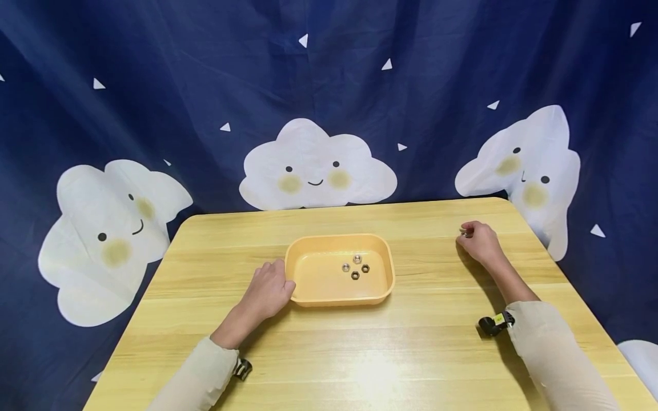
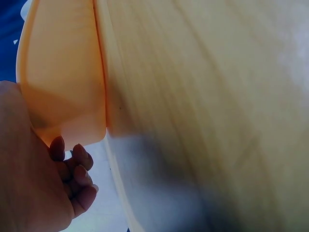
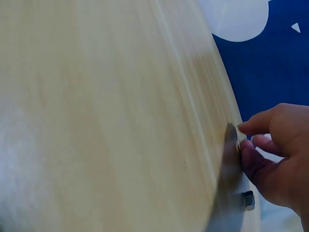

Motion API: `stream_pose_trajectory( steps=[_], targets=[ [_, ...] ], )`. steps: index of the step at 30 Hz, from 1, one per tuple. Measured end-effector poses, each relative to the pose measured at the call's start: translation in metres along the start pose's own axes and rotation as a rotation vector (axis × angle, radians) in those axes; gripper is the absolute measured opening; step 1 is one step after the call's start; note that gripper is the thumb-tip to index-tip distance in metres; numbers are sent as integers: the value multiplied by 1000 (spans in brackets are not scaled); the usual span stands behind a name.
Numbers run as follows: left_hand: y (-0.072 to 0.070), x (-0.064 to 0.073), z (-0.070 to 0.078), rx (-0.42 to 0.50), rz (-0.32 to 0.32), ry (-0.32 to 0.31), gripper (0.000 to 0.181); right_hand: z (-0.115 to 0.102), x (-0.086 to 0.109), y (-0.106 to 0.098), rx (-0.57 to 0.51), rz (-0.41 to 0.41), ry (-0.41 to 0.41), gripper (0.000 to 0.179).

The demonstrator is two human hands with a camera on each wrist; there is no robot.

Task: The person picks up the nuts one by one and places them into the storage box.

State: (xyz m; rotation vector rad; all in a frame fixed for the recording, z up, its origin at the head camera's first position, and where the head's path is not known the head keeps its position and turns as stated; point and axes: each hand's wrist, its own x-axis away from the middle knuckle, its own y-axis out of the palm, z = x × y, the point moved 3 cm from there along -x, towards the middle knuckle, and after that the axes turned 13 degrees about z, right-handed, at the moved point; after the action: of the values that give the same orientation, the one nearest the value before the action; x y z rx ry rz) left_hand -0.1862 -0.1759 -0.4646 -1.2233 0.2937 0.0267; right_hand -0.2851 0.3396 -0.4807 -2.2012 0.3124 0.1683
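A shallow orange plastic tray [image 1: 308, 301] with rounded corners lies mid-table. Inside it, towards the right, are two silver hex nuts [image 1: 357, 259] and two darker nuts [image 1: 355, 275]. My left hand [image 1: 267, 288] grips the tray's left end, with the thumb over the rim. In the left wrist view its fingers [image 2: 81, 175] curl at the tray's corner. Far to the right, my right hand [image 1: 480, 242] pinches a small metal nut [image 1: 466, 233] low over the table, mostly hidden by the fingers. Beside that hand, the right wrist view shows another nut [image 3: 249, 200] on the tabletop.
The light wood-grain table [image 1: 329, 354] has rounded far corners. Right behind its far edge hangs a dark blue curtain [image 1: 339, 85] printed with white clouds. Each wrist carries a small black camera [image 1: 496, 324] that sits low over the tabletop.
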Motion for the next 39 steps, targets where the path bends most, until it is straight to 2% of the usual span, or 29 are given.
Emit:
stream_pose_trajectory(
  steps=[8,13,15,25,33,39],
  targets=[
    [1,0,0,4,-3,-4,16,-3,-2,-3,80,-60,10,41],
    [1,-1,-1,7,2,-4,16,-3,-5,-3,121,-81,6,27],
    [1,-1,-1,7,4,-4,17,-3,-6,-4,128,-77,5,23],
    [0,0,-1,10,7,-4,16,-8,-6,-7,106,-45,19,29],
    [1,0,-1,6,9,5,15,-8,-7,-4,121,-27,16,16],
    [0,1,0,2,9,12,15,-7,-7,-1,118,-18,13,18]
  ],
)
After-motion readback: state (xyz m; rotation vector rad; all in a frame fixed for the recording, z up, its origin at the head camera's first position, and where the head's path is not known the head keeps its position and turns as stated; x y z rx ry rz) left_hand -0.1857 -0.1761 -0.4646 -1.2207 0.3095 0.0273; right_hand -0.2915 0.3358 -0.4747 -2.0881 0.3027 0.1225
